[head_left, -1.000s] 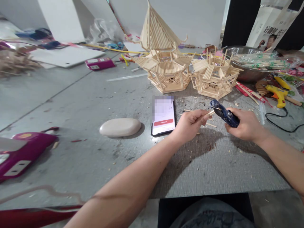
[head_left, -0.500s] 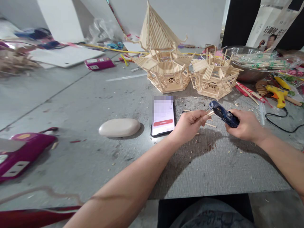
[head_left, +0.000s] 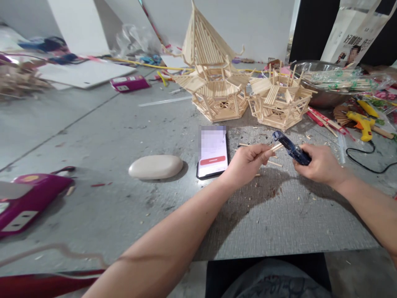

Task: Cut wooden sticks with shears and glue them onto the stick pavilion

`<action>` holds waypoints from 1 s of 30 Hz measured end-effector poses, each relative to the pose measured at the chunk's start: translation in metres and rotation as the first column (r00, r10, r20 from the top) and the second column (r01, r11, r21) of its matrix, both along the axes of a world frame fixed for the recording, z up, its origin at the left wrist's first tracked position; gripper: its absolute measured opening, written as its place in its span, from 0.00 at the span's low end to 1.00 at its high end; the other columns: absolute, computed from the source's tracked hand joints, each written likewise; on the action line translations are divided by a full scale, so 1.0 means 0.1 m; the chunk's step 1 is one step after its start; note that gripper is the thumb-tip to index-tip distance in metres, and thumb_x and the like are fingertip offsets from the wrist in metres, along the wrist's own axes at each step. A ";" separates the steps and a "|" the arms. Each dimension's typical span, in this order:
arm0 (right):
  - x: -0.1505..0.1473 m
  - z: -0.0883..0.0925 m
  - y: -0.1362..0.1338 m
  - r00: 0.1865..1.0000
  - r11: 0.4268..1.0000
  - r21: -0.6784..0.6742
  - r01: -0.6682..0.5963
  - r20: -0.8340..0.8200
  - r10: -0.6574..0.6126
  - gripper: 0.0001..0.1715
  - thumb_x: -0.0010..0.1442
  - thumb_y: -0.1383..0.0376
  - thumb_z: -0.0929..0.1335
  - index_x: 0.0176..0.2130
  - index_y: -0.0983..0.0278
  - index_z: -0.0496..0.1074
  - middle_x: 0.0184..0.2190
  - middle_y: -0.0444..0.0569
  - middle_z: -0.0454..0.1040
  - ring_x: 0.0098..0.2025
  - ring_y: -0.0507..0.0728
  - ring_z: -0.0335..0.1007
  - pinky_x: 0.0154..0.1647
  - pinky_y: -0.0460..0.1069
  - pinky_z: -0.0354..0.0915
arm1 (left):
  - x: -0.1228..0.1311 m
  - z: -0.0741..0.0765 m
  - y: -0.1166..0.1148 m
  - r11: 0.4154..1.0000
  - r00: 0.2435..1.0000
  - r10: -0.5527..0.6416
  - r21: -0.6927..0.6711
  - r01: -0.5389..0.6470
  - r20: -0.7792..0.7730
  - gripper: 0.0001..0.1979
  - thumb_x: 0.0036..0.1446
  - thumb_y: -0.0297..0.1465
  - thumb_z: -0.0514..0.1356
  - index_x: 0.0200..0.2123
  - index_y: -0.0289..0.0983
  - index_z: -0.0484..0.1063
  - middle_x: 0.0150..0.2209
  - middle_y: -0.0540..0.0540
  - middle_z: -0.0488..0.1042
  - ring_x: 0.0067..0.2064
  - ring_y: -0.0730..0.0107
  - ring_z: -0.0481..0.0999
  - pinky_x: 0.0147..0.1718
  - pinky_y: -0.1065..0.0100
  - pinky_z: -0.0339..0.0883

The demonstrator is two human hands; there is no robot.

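My left hand (head_left: 246, 163) pinches a thin wooden stick (head_left: 276, 147) and holds its tip at the jaws of a dark blue cutter (head_left: 290, 148). My right hand (head_left: 319, 165) is wrapped round the cutter's handles. Both hands hover over the grey table (head_left: 124, 136), just right of a phone (head_left: 212, 151) lying face up with its screen lit. Loose sticks and wood chips (head_left: 274, 162) lie on the table under the hands.
Two stick-built pavilion models stand behind the hands, a tall roofed pavilion (head_left: 211, 70) and a low pavilion (head_left: 279, 99). A smooth pale stone (head_left: 156, 166) lies left of the phone. A yellow glue gun (head_left: 362, 122), a metal bowl (head_left: 325, 97) of sticks and magenta boxes (head_left: 27, 200) surround the space.
The cutter in my right hand has tilted slightly and shifted a little left along the stick. My left hand has stayed in place.
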State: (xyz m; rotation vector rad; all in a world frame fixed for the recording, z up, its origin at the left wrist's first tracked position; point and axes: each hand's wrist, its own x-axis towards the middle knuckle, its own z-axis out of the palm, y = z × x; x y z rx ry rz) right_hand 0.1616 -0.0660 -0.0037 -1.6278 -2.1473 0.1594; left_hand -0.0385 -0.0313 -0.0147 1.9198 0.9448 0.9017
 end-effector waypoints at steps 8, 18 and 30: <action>0.09 0.03 0.07 0.995 0.994 0.054 0.098 -0.018 -0.097 0.11 0.48 0.59 0.64 0.32 0.61 0.67 0.23 0.45 0.70 0.24 0.54 0.63 0.25 0.49 0.57 | 0.02 0.00 0.01 0.967 0.995 0.000 -0.255 0.026 0.104 0.11 0.55 0.34 0.52 0.26 0.34 0.68 0.18 0.54 0.63 0.17 0.84 0.58 0.15 0.78 0.52; 0.25 -0.28 0.29 0.888 0.980 0.030 0.198 0.417 -0.193 0.42 0.50 0.44 0.61 0.53 0.71 0.61 0.42 0.64 0.70 0.43 0.69 0.67 0.41 0.62 0.59 | 0.06 -0.01 0.01 0.787 0.921 0.121 -0.601 0.138 0.369 0.07 0.55 0.31 0.54 0.28 0.34 0.67 0.21 0.51 0.71 0.19 0.81 0.69 0.20 0.75 0.63; 0.00 -0.03 0.04 0.958 0.966 0.139 -0.216 -0.162 0.237 0.13 0.58 0.61 0.61 0.35 0.63 0.73 0.35 0.50 0.74 0.39 0.54 0.68 0.43 0.52 0.62 | 0.14 -0.04 -0.07 0.748 0.827 0.239 -0.639 0.177 0.509 0.04 0.47 0.30 0.62 0.27 0.35 0.75 0.35 0.47 0.76 0.37 0.75 0.73 0.40 0.69 0.64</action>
